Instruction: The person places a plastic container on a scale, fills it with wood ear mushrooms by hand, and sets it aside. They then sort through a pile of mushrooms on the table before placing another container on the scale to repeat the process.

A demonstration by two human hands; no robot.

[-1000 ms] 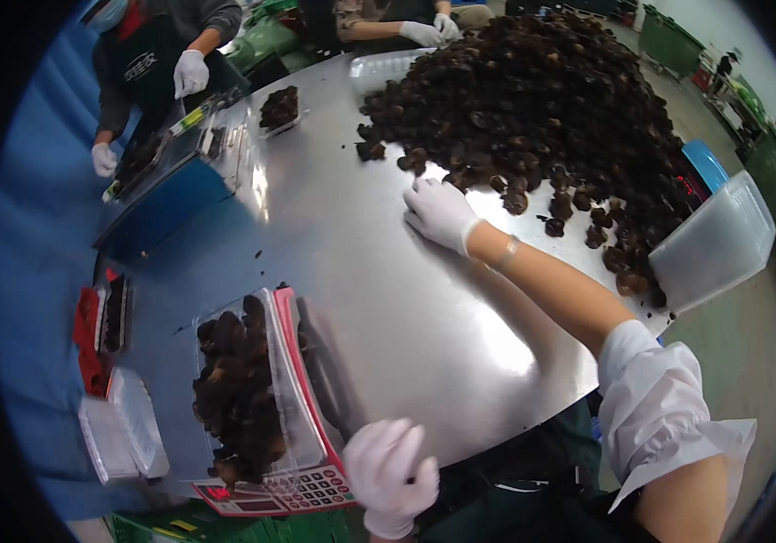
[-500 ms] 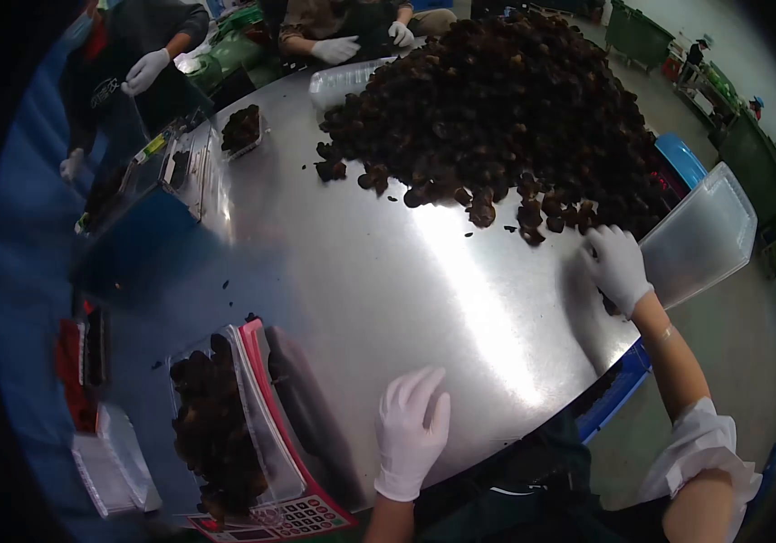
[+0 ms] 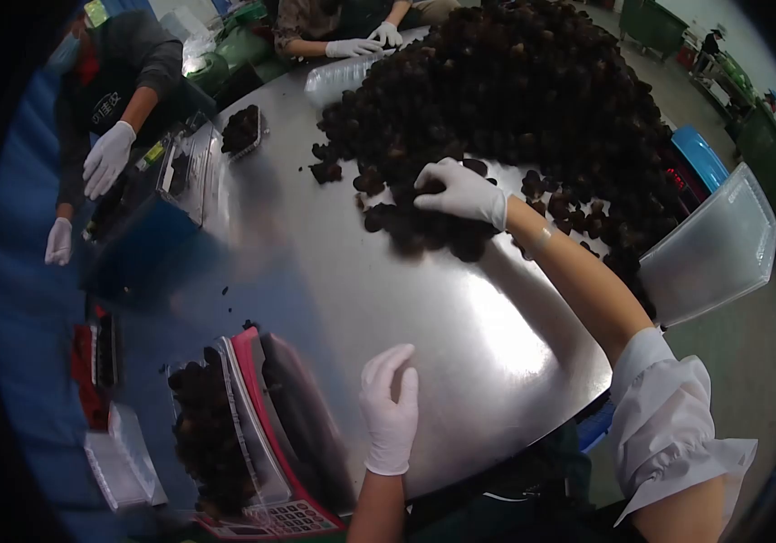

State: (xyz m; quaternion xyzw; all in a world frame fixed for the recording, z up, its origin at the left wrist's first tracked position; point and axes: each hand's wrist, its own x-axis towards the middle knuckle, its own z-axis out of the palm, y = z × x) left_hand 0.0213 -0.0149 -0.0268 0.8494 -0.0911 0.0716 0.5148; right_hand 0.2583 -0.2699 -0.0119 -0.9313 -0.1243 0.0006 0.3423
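A big heap of dark brown, crinkled wood ear mushrooms (image 3: pixel 533 81) covers the far side of the steel table (image 3: pixel 334 262). My right hand (image 3: pixel 465 192), white-gloved, is at the heap's front edge, with its fingers curled over a cluster of the mushrooms. Part of what it grips lies hidden beneath the palm. Low in the middle, my left hand (image 3: pixel 390 412), gloved too, holds nothing, with thumb and fingers apart. To its left stands a pink-edged scale (image 3: pixel 293 516), bearing a clear plastic tray (image 3: pixel 236 425) of mushrooms.
Another filled tray (image 3: pixel 241 131) stands at the far left, by a metal-and-blue device (image 3: pixel 191 172). A clear container (image 3: pixel 714 244) leans at the right edge, near a blue object (image 3: pixel 700 154). White trays (image 3: pixel 125 457) lie at left. Two gloved co-workers (image 3: pixel 112 158) are across the table.
My right hand has moved left and inward from the table's right edge onto the mushrooms, which now spread further forward. My left hand has shifted slightly up and left.
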